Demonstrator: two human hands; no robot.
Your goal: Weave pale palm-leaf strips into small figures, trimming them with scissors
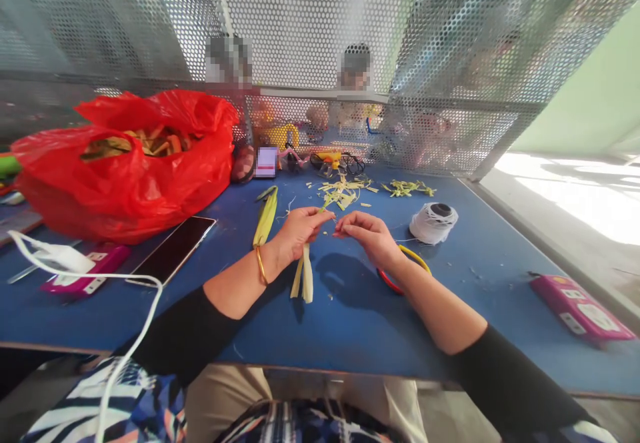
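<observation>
My left hand [301, 230] is closed on a bundle of pale corn husk strips [307, 276], whose folded ends hang below the palm. My right hand [367, 233] is pinched close beside the left fingertips, on what looks like fine white thread. From the white thread spool [433, 223], a strand runs left toward that hand. Under my right wrist lies a red and yellow handle loop [416, 256], probably scissors, its blades hidden. A longer green-yellow husk bundle [267, 216] rests beyond my left wrist.
Husk scraps [343, 192] and small green pieces [407, 188] lie farther back. At left stand a red plastic bag [200, 176], a dark phone [175, 250] and a purple power strip [107, 263] with a white cable. Another purple strip [580, 306] is right. A perforated metal screen [310, 23] closes the back.
</observation>
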